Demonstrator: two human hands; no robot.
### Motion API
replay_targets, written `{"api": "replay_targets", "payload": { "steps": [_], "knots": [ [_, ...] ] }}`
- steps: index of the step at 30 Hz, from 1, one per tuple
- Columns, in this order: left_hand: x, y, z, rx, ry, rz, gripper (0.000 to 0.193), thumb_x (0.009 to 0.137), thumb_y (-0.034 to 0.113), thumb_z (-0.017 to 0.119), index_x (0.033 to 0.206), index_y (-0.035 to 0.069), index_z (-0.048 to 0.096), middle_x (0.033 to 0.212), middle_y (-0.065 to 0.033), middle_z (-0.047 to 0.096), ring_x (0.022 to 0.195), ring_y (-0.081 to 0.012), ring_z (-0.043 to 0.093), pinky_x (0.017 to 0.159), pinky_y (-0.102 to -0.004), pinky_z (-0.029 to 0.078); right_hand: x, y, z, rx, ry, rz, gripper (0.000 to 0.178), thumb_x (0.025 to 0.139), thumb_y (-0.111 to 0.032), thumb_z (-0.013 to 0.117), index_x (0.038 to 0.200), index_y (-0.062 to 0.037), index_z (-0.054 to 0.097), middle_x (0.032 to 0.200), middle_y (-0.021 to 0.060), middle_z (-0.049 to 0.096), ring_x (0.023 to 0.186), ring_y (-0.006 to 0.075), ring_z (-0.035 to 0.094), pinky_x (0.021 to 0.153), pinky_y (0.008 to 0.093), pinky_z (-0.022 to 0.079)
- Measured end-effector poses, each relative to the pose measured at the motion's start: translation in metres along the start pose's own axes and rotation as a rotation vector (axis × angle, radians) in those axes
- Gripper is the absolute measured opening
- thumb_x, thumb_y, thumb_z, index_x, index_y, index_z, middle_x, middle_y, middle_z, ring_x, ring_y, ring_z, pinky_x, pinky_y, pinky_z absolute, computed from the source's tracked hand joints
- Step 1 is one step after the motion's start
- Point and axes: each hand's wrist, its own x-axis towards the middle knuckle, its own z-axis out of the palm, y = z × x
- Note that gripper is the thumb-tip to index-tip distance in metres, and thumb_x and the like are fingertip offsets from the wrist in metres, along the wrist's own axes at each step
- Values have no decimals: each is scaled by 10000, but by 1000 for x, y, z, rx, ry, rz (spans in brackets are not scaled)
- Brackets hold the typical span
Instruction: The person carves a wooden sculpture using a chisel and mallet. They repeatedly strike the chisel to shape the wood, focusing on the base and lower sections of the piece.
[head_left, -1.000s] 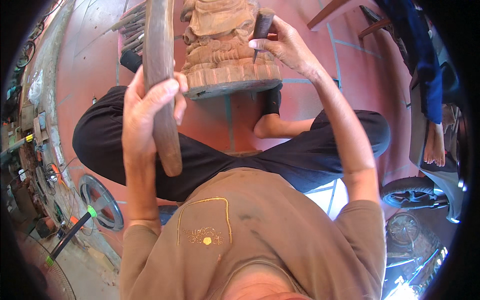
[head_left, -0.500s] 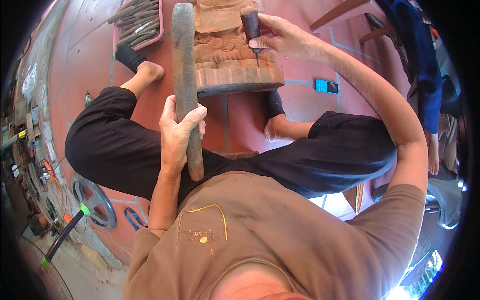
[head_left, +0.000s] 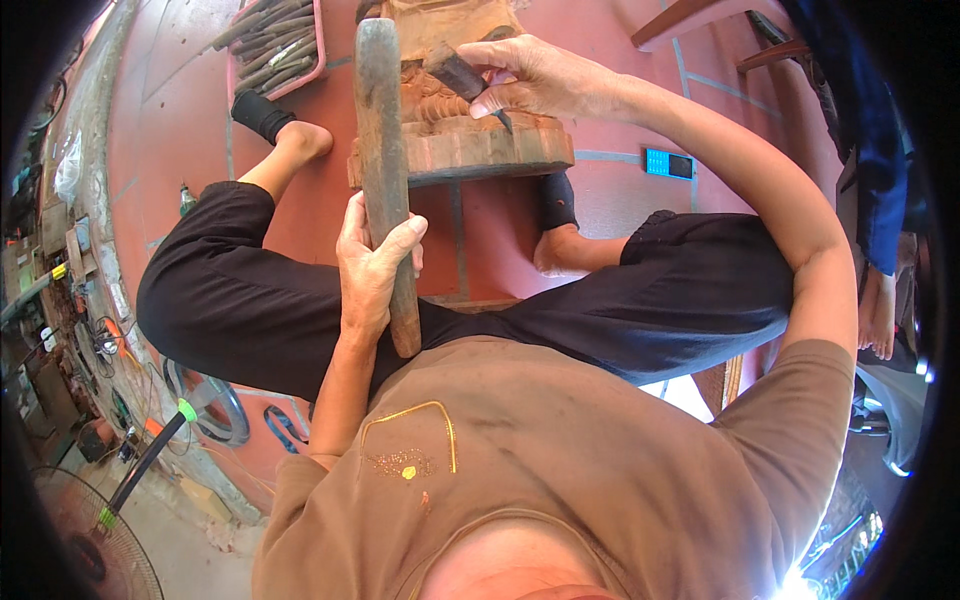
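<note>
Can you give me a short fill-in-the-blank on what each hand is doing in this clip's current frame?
1. The left hand grips a long wooden ____ held upright.
2. The right hand holds a chisel against the carved ____ block.
3. A pink tray of tools lies on the ____ floor.

Missing words: mallet; wooden; red

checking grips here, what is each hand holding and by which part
The left hand grips the long wooden mallet near its lower end. The right hand pinches the chisel by its handle, tip on the carved wooden block.
</note>
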Motion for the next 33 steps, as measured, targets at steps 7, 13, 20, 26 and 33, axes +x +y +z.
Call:
{"api": "replay_targets", "payload": {
  "steps": [7,13,20,26,33],
  "knots": [
    [0,0,-2,-3,16,23,334,927,180,756,1148,64,535,844,-44,607,604,-115,596,534,-241,487,2,-8,1,-100,-57,10,473,908,-299,788,1253,-44,588,905,105,605,891,213,607,827,393,502],
    [-4,-1,-3,5,12,32,333,928,178,752,1150,61,533,846,-40,609,609,-115,598,537,-246,490,0,-16,8,-162,-55,-65,482,895,-282,788,1247,-40,566,942,161,678,919,305,684,804,445,520],
    [-8,-2,-6,-9,16,46,349,924,184,759,1161,60,534,847,-39,612,615,-114,603,541,-244,491,0,-19,9,-226,-61,-39,471,885,-265,792,1227,-40,562,897,176,695,910,334,718,793,470,531],
    [-10,-2,-6,-20,16,48,373,920,197,770,1170,60,530,847,-35,613,615,-108,601,538,-239,492,-1,-15,12,-224,-29,-58,468,875,-296,791,1174,-23,556,921,186,694,937,349,717,798,473,534],
    [-11,-2,-5,-20,9,60,375,928,191,763,1182,52,527,849,-38,615,616,-110,603,536,-239,494,-1,-16,9,-226,-63,-34,531,864,-298,806,1241,-14,562,914,197,678,933,331,710,821,460,544]
  ]
}}
